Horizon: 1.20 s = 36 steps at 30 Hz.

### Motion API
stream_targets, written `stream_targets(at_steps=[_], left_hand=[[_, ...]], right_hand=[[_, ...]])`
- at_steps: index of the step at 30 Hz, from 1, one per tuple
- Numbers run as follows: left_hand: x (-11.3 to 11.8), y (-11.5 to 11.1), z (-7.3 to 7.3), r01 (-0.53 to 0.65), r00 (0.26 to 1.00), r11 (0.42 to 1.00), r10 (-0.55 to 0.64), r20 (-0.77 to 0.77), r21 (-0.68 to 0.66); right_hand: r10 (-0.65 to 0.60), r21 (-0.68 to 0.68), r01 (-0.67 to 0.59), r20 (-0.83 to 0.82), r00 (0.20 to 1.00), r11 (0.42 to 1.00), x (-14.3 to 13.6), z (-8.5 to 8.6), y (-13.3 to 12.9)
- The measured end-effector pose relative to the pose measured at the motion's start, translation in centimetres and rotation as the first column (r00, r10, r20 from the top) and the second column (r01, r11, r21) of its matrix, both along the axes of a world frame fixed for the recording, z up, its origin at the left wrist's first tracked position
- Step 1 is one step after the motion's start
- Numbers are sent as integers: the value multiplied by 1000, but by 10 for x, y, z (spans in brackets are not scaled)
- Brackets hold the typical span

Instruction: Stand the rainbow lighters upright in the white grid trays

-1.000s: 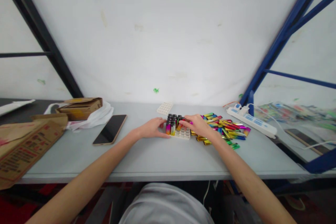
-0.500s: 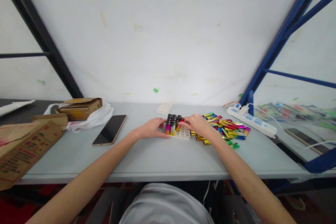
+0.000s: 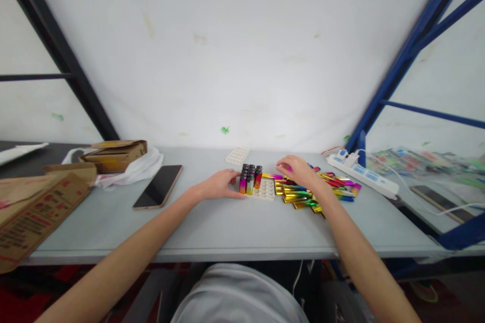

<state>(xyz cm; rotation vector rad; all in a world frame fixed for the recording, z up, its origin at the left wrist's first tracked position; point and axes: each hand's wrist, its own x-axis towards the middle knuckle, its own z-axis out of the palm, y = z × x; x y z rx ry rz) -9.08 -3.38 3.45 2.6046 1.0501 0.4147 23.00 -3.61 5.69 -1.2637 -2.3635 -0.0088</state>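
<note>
Several lighters with black tops and shiny gradient bodies stand upright in the left part of a white pocketed tray. My left hand is at the tray's left side, thumb by the near corner and fingers further back, holding it against the standing lighters. To the right lies a heap of shiny coloured metallic tubes, shaped like lighter cases. Over its far-left part is my right hand, fingers bent and slightly apart. Something magenta shows between the fingers; whether they touch it is unclear.
A second white tray lies near the wall. On the left are a dark phone, a cardboard box on a white bag, and an open carton. A power strip with cables lies at the right.
My right hand has left the standing lighters and moved right, over the heap. A red-orange lighter now shows upright where its fingers were. My left hand has stayed in place.
</note>
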Motion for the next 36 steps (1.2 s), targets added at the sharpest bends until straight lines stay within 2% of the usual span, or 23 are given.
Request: stream_targets(at_steps=[4, 7, 10, 14, 17, 20, 23, 26, 29, 32, 36], left_hand=[[0, 0, 0, -7, 1000, 1000, 7, -19, 3], [0, 1, 0, -14, 1000, 1000, 14, -22, 2], [0, 0, 0, -22, 1000, 1000, 22, -17, 3], [0, 0, 1, -14, 1000, 1000, 14, -17, 4], [0, -1, 2, -10, 1000, 1000, 10, -17, 2], [0, 0, 1, -11, 1000, 1000, 11, -8, 1], [0, 0, 1, -9, 1000, 1000, 9, 0, 0], [0, 0, 1, -7, 1000, 1000, 7, 5, -5], [0, 0, 0, -11, 1000, 1000, 11, 5, -6], [-1, 1, 0, -2, 1000, 1000, 2, 2, -1], [-1, 1, -2, -9, 1000, 1000, 9, -14, 2]], right_hand=[[22, -130, -8, 107, 994, 991, 8, -13, 9], [-10, -189, 38, 151, 989, 981, 5, -19, 13], [-56, -204, 90, 166, 984, 975, 4, -21, 16], [-38, -219, 67, 132, 990, 973, 4, -22, 16], [-33, -181, 57, 132, 991, 982, 5, -24, 16], [-12, -108, 16, 35, 999, 994, 5, -25, 16], [-13, -88, -1, -161, 987, 996, 3, -24, 17], [-64, -175, -17, -448, 891, 984, -3, -21, 17], [-156, -298, -97, -717, 680, 950, -12, -19, 16], [-187, -325, -178, -826, 532, 929, -21, -17, 13], [-136, -262, -228, -882, 452, 938, -32, -14, 5]])
